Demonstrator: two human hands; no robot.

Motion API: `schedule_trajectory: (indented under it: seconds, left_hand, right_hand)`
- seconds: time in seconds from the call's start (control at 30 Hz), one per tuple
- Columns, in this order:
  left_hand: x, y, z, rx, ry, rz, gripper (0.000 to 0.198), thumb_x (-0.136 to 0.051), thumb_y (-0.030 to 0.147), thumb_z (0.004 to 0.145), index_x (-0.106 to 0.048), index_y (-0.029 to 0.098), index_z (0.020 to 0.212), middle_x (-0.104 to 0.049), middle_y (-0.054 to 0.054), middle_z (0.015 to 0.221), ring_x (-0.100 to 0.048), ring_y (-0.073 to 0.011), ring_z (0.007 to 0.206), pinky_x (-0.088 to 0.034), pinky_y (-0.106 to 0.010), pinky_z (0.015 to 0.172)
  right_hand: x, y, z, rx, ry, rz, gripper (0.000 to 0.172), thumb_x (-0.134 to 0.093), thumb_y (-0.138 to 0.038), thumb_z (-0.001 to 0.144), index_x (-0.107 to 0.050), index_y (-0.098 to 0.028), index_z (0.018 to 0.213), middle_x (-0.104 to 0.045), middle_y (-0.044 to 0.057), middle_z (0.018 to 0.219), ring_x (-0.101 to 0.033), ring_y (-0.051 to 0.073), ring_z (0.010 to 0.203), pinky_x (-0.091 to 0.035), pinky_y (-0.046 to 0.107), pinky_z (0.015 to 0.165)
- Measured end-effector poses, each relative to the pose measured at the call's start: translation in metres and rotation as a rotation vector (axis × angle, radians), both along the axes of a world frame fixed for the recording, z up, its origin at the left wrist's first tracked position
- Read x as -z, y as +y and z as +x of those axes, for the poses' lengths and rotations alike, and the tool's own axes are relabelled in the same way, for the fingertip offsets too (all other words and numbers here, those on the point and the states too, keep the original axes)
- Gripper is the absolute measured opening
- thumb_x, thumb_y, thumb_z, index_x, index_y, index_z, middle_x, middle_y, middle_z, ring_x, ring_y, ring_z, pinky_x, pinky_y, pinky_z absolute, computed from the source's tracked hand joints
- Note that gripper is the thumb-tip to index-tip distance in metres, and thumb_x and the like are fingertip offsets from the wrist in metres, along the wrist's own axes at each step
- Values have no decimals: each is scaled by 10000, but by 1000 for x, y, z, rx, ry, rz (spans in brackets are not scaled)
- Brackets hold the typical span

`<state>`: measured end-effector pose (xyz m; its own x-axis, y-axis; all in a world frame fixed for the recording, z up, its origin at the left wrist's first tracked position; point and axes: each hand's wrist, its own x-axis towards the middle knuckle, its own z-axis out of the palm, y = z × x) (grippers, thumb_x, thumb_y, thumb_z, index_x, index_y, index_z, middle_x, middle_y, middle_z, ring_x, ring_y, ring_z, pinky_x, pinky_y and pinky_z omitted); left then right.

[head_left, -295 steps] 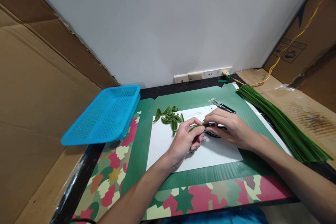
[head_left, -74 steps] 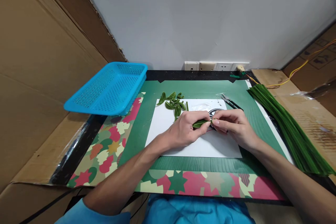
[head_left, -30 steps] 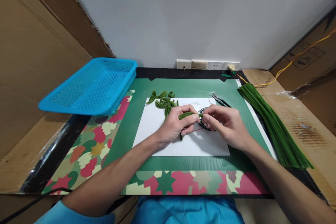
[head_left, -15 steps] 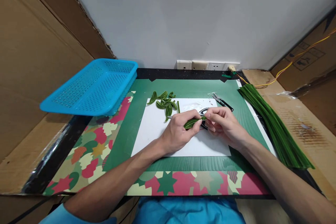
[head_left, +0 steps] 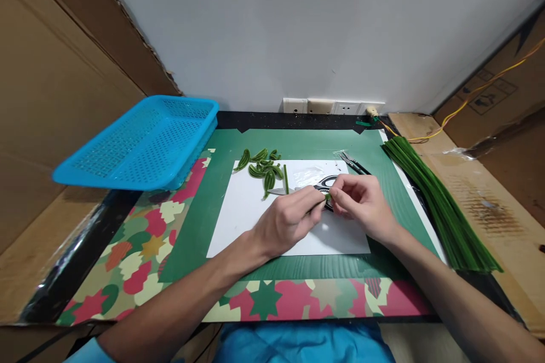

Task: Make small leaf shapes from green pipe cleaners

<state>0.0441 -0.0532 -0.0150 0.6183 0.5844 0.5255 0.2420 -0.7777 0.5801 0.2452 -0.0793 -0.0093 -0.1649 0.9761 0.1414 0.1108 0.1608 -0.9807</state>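
My left hand is closed round a green fuzzy piece, most of it hidden by the fingers. Thumb and fingertips of my right hand pinch the green end of that piece. Behind the hands, scissors with black handles lie on the white sheet, blades pointing left. Several curled green leaf shapes lie at the sheet's upper left, beside a short straight green stem.
A blue basket stands at the left. Black-handled pliers lie behind my right hand. Long green fuzzy stems are bundled at the right. Sockets line the wall, with a yellow cord at the right.
My left hand has turned over the green piece, which now shows much less. The view has shifted slightly, uncovering more of the scissors' blades.
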Motion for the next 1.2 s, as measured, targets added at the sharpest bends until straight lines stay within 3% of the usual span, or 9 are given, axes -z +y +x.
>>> schedule_trajectory:
  seconds: [0.07, 0.17, 0.23, 0.33, 0.47, 0.6, 0.77, 1.07, 1.2]
  left_hand:
    - [-4, -4, 2, -11, -112, -437, 110, -548, 276, 1041, -590, 190, 987, -610, -3, 802, -543, -121, 665, -413, -238, 613]
    - [-12, -7, 5, 166, -248, -1043, 208, -598, 391, 1022, -527, 205, 962, -451, 82, 606, -406, -75, 470, -303, -197, 480]
    - [-15, -6, 6, 268, -313, -1279, 266, -636, 424, 994, -513, 201, 919, -376, 105, 575, -350, -55, 427, -256, -181, 455]
    - [-15, -4, 6, 301, -362, -1392, 282, -677, 418, 963, -515, 197, 898, -361, 109, 577, -328, -43, 421, -242, -173, 454]
    - [-16, -4, 3, 197, -283, -1093, 236, -616, 397, 1013, -507, 208, 924, -438, 87, 593, -395, -65, 470, -310, -196, 501]
    - [-11, 0, -2, 25, -62, -370, 98, -544, 196, 1023, -570, 188, 929, -586, 9, 782, -536, -118, 688, -414, -245, 650]
    - [-1, 9, -8, 59, 267, 381, 209, -446, 107, 1049, -580, 175, 903, -578, -2, 767, -543, -154, 672, -394, -295, 617]
    - [-9, 11, -8, -11, 391, 869, 180, -492, 70, 1025, -637, 155, 963, -613, -9, 765, -548, -155, 646, -392, -317, 611]
    - [-5, 11, -8, 19, 328, 686, 179, -491, 55, 1017, -624, 147, 939, -618, -13, 761, -544, -158, 648, -390, -312, 599]
  right_hand:
    - [1, -2, 3, 57, -242, 347, 261, -583, -237, 977, -570, -197, 719, -515, -32, 587, -408, 95, 496, -321, 242, 482]
    - [6, -4, 8, 95, -467, 780, 205, -564, -95, 948, -545, -203, 774, -500, -27, 626, -398, 106, 525, -309, 264, 508]
    - [9, -5, 9, 103, -512, 897, 194, -575, -68, 945, -546, -206, 812, -525, -17, 644, -421, 115, 542, -317, 269, 517]
    - [8, -7, 6, 119, -479, 855, 191, -580, -73, 959, -570, -205, 822, -536, -21, 631, -419, 109, 526, -319, 262, 510]
    - [-1, -12, -4, 154, -283, 483, 266, -591, -177, 992, -584, -199, 727, -500, -45, 553, -365, 81, 449, -282, 247, 451]
    - [-1, -10, -8, 113, -67, 79, 399, -614, -355, 1006, -576, -191, 644, -498, -37, 504, -391, 83, 425, -273, 237, 419]
    - [9, -2, -8, -1, 141, -243, 542, -698, -489, 948, -492, -198, 541, -447, -46, 449, -314, 66, 392, -224, 236, 391]
    - [3, -1, -8, -58, 337, -551, 498, -827, -504, 793, -538, -189, 537, -457, -53, 427, -206, 38, 352, -88, 225, 356]
    - [2, 1, -7, -42, 252, -469, 529, -764, -543, 847, -520, -194, 533, -455, -51, 430, -237, 45, 347, -127, 223, 348]
